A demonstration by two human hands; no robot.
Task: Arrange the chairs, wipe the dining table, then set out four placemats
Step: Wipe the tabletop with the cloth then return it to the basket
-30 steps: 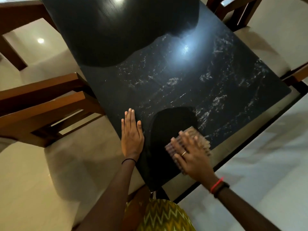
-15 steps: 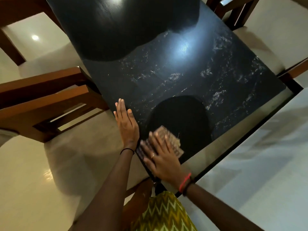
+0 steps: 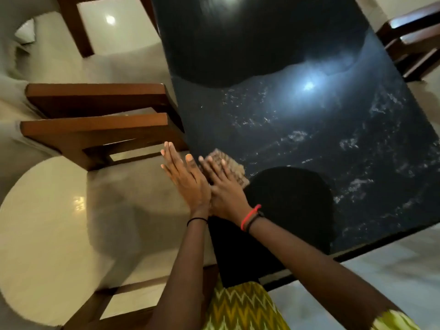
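The glossy black dining table (image 3: 297, 129) fills the middle and right of the head view, streaked with pale smears. A brownish checked cloth (image 3: 229, 164) lies at its left edge. My right hand (image 3: 221, 184) presses flat on the cloth with straight fingers. My left hand (image 3: 184, 177) is flat too, fingers straight, resting at the table's left edge beside the right hand and touching it. A wooden chair (image 3: 95, 125) stands tucked against the table's left side.
Another wooden chair (image 3: 412, 44) stands at the table's far right. A chair frame (image 3: 123, 303) is below my arms at the near side. Pale glossy floor (image 3: 47, 222) lies left; a table leg (image 3: 76, 27) shows at upper left.
My right hand has slid the cloth leftward across the table to its left edge, now meeting my left hand. The view has swung to the left.
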